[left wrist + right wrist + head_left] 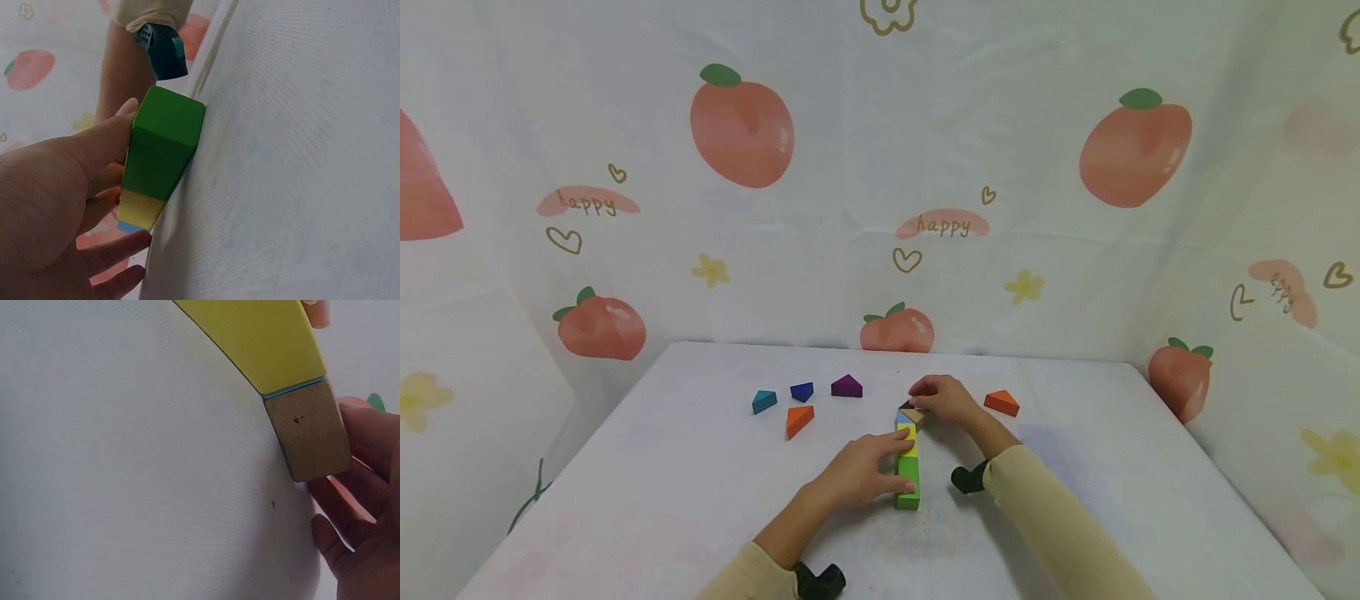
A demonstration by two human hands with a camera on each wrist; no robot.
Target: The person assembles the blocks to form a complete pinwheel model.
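Observation:
A row of blocks runs away from me: a green block point(907, 477) at the near end, then yellow point(907, 450), a blue piece point(905, 417), a natural wood block point(915, 415) and a dark piece point(907, 405). My left hand point(863, 468) reaches over from the left, thumb on the green block and a fingertip on the yellow; its fingers are fairly straight. At the far end, my right hand point(949, 400) has curled fingers at the wood block and the dark piece. In the right wrist view its fingers partly hide behind the wood block point(309, 431).
Left of the row lie teal point(764, 402), dark blue point(802, 392), purple point(847, 386) and orange point(800, 420) blocks. Another orange block point(1002, 403) lies right of my right hand. A fruit-print cloth point(820, 250) hangs behind the white table point(647, 500).

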